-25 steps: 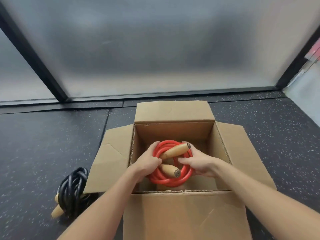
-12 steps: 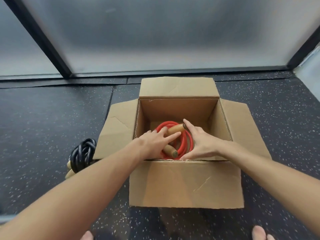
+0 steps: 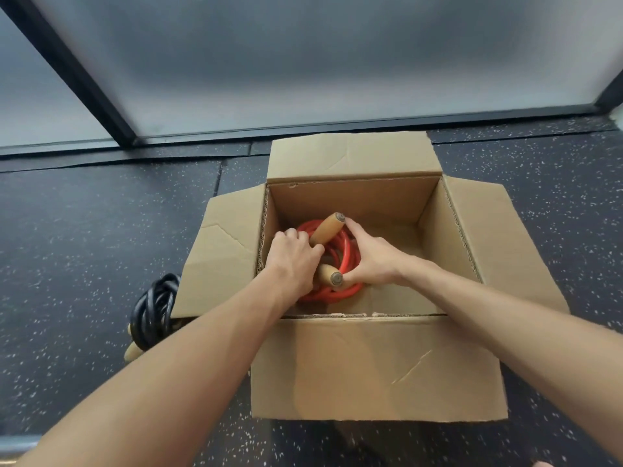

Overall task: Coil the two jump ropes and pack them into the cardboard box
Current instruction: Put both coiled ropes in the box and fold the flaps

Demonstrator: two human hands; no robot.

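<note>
The open cardboard box (image 3: pixel 377 369) stands on the floor with its four flaps spread. Inside it, at the left, lies the coiled red jump rope (image 3: pixel 347 256) with two wooden handles; one handle points up and back, the other shows its round end near the front. My left hand (image 3: pixel 295 256) grips the coil's left side, fingers curled over the rope. My right hand (image 3: pixel 369 259) grips the right side, thumb near the front handle's end. The coiled black jump rope (image 3: pixel 153 311) lies on the floor left of the box, partly under the left flap.
Dark speckled rubber flooring (image 3: pixel 84 247) surrounds the box. A frosted glass wall with black frames (image 3: pixel 303 126) runs along the back. The box's right half holds nothing visible.
My hands went from flat on the red coil to curled around it, low in the box's left half. The camera has moved closer.
</note>
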